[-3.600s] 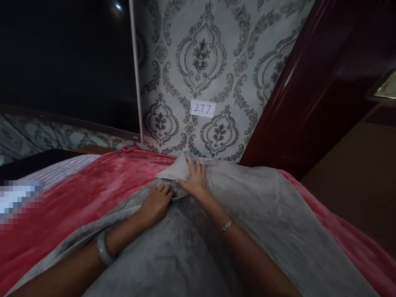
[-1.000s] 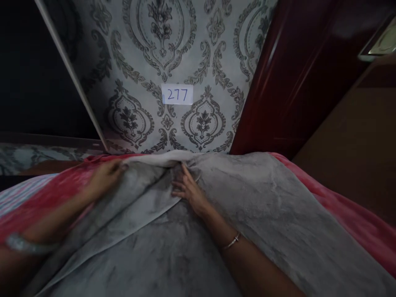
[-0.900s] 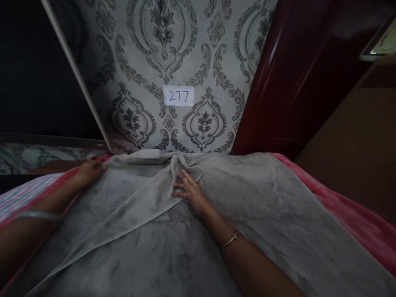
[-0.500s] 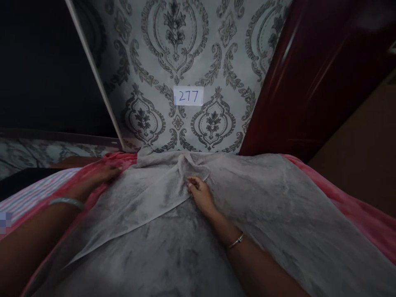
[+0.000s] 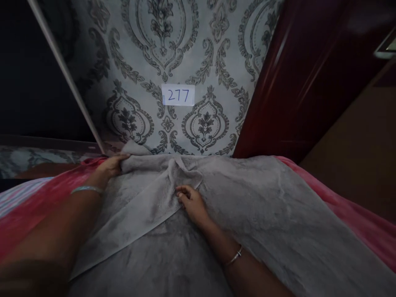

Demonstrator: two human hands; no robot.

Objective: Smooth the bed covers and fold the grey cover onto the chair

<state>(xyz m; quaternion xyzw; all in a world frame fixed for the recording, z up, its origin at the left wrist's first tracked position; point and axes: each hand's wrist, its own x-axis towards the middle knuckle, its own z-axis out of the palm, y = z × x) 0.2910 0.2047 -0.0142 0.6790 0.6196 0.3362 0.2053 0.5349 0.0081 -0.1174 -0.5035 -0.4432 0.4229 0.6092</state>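
A grey plush blanket lies spread in front of me, its near-left part folded over in a long diagonal edge. My left hand is closed on the blanket's far left edge, where a flap of it rises against the wall. Around the middle, my right hand pinches the folded layer with curled fingers, beside a raised crease. Its fingertips partly hide the cloth they hold.
Beneath the blanket, a pink-red cover shows on both sides. Striped cloth lies at the far left. Patterned wallpaper with a paper marked 277 stands behind, between a dark panel and a dark red glossy panel.
My left hand has moved from the pink-red cover onto the grey blanket's far left edge and taken hold; a flap there stands higher. My right hand keeps its pinch. The view has shifted slightly.
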